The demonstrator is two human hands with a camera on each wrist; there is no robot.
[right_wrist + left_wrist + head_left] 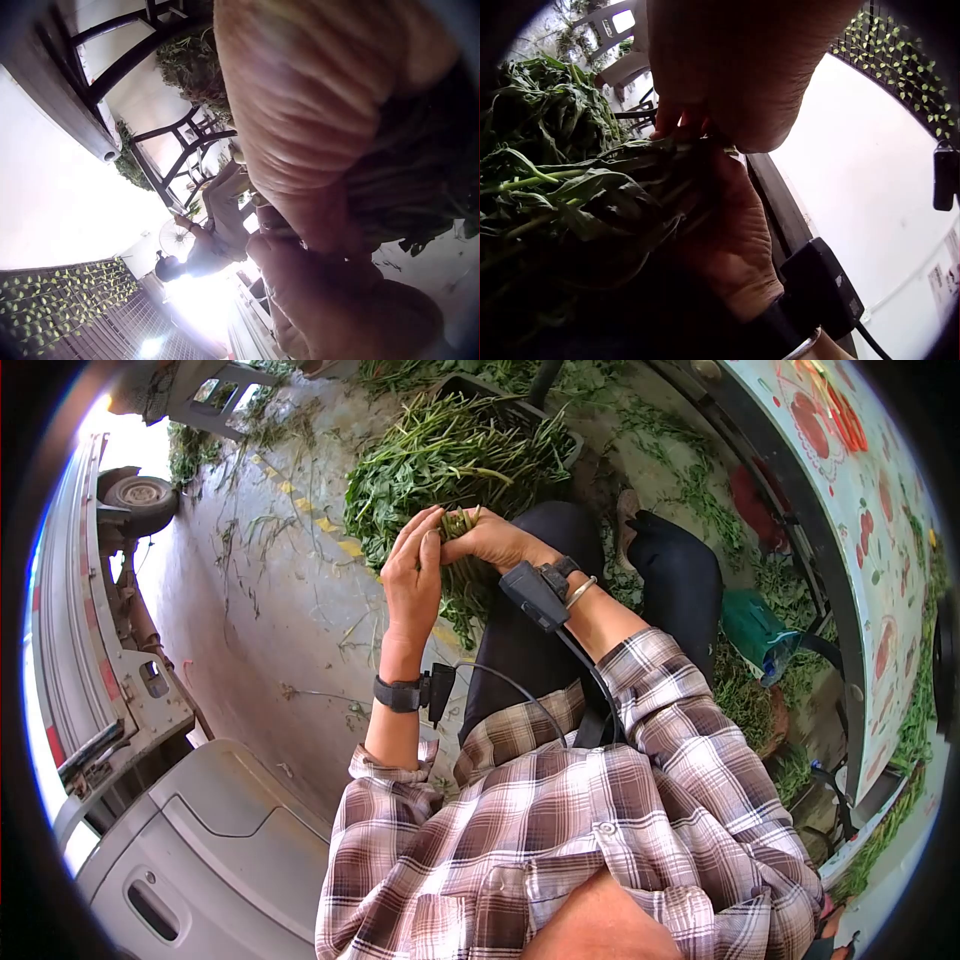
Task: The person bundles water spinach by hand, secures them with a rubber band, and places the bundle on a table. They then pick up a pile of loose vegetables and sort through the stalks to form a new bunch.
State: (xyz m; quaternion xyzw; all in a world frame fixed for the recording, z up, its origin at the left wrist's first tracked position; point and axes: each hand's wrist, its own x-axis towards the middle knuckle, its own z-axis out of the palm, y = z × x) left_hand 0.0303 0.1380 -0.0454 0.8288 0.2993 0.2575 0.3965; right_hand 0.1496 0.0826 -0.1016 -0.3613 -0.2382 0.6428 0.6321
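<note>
My right hand (490, 542) grips a bunch of leafy greens (592, 199) near its stem ends, thumb and fingers wrapped about the stems. Leaves of this bunch hang down beside the dark trouser leg in the head view. The left hand (412, 575) is held up against the stem ends, its fingers fairly straight and close together, palm toward the right hand. Just beyond both hands a large heap of the same greens (440, 465) spills over a dark crate (575, 450). In the right wrist view the hands hide most of the bunch.
A table with a patterned cover (880, 560) curves along the right. Under it lie a green bag (755, 628) and loose greens (745, 690). A pale vehicle (210, 850) stands at left, a grey plastic stool (215, 400) at the back. Another person (214, 225) sits farther off.
</note>
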